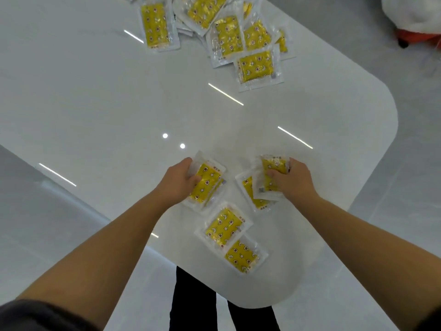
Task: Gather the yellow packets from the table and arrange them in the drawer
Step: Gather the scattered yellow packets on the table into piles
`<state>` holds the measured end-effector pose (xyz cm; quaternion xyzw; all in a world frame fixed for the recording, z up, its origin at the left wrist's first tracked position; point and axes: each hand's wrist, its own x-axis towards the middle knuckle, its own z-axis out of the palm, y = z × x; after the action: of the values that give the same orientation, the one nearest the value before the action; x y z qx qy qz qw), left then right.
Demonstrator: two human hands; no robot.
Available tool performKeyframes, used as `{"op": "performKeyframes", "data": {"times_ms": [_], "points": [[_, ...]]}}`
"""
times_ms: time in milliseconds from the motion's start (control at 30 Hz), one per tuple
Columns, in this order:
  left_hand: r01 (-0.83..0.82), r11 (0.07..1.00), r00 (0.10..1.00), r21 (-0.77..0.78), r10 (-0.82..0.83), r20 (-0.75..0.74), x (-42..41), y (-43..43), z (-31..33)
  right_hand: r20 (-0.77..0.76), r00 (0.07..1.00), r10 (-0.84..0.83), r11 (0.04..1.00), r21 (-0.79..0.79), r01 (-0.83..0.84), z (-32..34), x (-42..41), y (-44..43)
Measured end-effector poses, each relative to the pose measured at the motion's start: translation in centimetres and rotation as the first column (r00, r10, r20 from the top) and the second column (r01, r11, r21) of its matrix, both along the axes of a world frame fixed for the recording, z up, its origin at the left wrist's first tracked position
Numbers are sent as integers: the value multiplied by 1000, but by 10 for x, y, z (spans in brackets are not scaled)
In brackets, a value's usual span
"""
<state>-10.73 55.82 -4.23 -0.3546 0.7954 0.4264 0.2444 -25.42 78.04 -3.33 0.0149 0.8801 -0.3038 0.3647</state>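
At the near rounded end of the table [95, 103], both hands are engaged at once. The left hand [180, 181] is closed on a star-printed yellow packet [206, 185], its fingers [187, 161] curled over the far edge and the thumb pressed on the printed face (a second wrapper's edge seems to lie just beneath, though this cannot be told for sure). The right hand [292, 180] pinches an upper packet [272, 173], which overlaps a lower packet [249, 191] lying flat on the table. Two loose packets [224, 226] rest closer to the table's near edge, touching each other. A larger heap [229, 34] is spread at the table's far end. The drawer is not in view.

The gathering is judged to be at an early stage. For this step to be done well, the slippery plastic wrappers should be gripped by their sealed borders and stacked face to face, so that a squared bundle is carried. The lower packet should be lifted clear, not dragged off the table's edge.
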Motion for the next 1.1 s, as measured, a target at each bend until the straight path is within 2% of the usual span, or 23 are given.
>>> {"op": "performKeyframes", "data": {"times_ms": [167, 267, 367, 433, 533, 600, 667, 767, 833, 967, 1100], "points": [[-267, 938, 964, 220, 263, 49, -27, -48, -7, 69, 978, -197, 976, -81, 202, 1, -17, -50], [-423, 842, 900, 334, 433, 50, -50, -79, -13, 208, 931, -301, 930, -150, 334, -2, -38, -82], [-514, 726, 821, 457, 571, 14, -88, -100, -2, 351, 859, -372, 870, -191, 454, -5, -64, -116], [-546, 698, 776, 464, 630, -34, -121, -116, 0, 396, 818, -418, 824, -215, 525, -4, -87, -137], [-562, 707, 739, 429, 662, -124, -177, -139, 5, 398, 812, -427, 743, -357, 566, 6, -123, -167], [-556, 686, 711, 469, 685, -160, -209, -149, 13, 384, 825, -414, 690, -459, 559, 13, -145, -183], [-545, 691, 720, 475, 676, -158, -231, -153, 20, 360, 841, -403, 682, -495, 539, 17, -160, -194], [-549, 753, 798, 363, 601, -37, -228, -148, 19, 293, 843, -451, 783, -323, 531, 10, -160, -193], [-545, 782, 823, 303, 568, 12, -209, -139, 8, 209, 879, -429, 857, -213, 469, -5, -145, -181], [-502, 820, 858, 273, 512, 41, -160, -111, -13, 24, 981, -191, 977, -96, 192, -27, -101, -150], [-430, 866, 901, 256, 429, 63, -115, -75, -21, -49, 999, 2, 999, -49, -5, -24, -66, -116]]}}
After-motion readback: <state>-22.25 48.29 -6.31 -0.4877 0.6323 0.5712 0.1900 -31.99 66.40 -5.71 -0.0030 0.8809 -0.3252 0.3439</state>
